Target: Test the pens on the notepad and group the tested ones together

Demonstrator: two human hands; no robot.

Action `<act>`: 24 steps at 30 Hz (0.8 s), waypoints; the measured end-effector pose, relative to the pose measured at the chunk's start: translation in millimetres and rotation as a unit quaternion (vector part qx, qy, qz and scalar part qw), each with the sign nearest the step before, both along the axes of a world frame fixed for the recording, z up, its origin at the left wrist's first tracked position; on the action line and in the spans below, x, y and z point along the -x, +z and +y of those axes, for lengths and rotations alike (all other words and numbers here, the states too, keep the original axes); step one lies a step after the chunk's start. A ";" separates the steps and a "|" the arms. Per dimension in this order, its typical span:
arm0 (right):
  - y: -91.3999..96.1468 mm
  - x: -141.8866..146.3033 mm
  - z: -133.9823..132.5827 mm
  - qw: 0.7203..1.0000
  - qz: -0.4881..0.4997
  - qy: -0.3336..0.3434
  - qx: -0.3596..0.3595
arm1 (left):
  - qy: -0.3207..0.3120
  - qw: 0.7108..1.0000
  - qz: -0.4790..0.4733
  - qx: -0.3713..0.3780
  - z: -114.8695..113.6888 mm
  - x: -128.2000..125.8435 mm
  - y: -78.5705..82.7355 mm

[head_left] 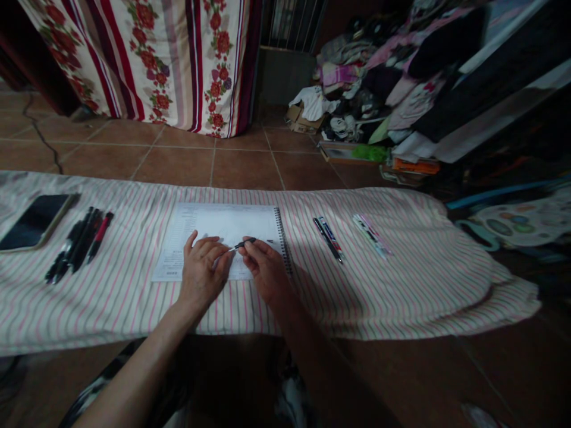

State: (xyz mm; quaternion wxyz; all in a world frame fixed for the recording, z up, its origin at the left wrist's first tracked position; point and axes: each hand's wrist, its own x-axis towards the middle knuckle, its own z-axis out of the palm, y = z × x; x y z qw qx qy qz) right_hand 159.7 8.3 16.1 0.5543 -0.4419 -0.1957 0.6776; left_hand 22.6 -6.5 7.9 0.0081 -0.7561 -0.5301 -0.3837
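Observation:
A spiral notebook (225,229) lies open on a striped cloth (401,279) spread over the floor. Both my hands rest on its lower page. My right hand (265,267) pinches a dark pen (244,243) held level just above the paper. My left hand (203,270) has its fingers curled, and its fingertips touch the pen's left end. A small dark piece (270,241), maybe a cap, lies on the page to the right of the pen.
Several dark pens and a red one (80,242) lie at left beside a phone (35,220). Two pens (328,238) and some pale pens (370,235) lie right of the notebook. A floral bedsheet (178,59) hangs behind; a pile of clothes (379,77) sits at back right.

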 end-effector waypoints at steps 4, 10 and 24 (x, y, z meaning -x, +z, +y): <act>2.7 0.1 0.6 1.000 0.006 -0.009 0.012 | 0.002 1.000 -0.001 0.002 -0.2 -0.1 1.2; 4.3 -0.8 0.8 1.000 -0.003 -0.017 0.014 | 0.006 1.000 0.001 0.018 -0.9 0.0 3.1; 7.7 -14.6 9.4 0.996 0.002 -0.077 0.038 | 0.003 0.999 0.032 -0.001 4.1 9.3 -0.6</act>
